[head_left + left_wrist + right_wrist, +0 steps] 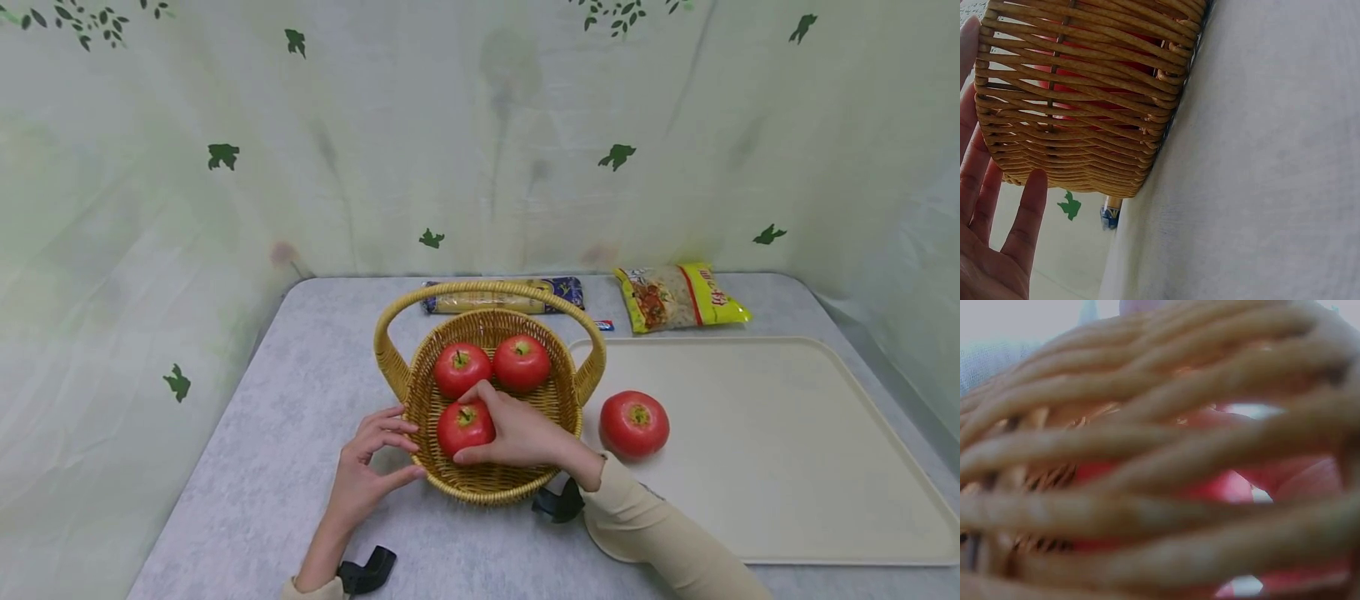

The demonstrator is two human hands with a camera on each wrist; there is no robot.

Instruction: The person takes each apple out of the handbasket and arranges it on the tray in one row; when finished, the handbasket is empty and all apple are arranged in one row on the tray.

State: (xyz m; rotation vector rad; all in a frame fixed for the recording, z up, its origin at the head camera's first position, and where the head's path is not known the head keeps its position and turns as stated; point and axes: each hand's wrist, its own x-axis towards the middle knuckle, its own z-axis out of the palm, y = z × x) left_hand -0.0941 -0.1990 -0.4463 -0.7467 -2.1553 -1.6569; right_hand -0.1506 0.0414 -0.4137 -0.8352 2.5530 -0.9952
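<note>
A round wicker basket [491,490] with a tall arched handle stands on the table, two red apples [462,370] side by side at its far end. Inside it, nearer the front, my right hand [517,429] grips a third apple [463,429] between thumb and fingers. The right wrist view is mostly filled by blurred basket weave [1116,512], with red showing through the gaps. My left hand [367,467] rests its extended fingertips at the basket's left rim. From the left wrist, those fingers [1025,219] lie along the woven side [1085,125].
A beige tray [765,450] lies to the right, with one more red apple [634,425] on its left side. Behind the basket are a long pack of noodles [487,302] and a yellow food bag [678,298]. A small blue-red packet [604,326] lies between them.
</note>
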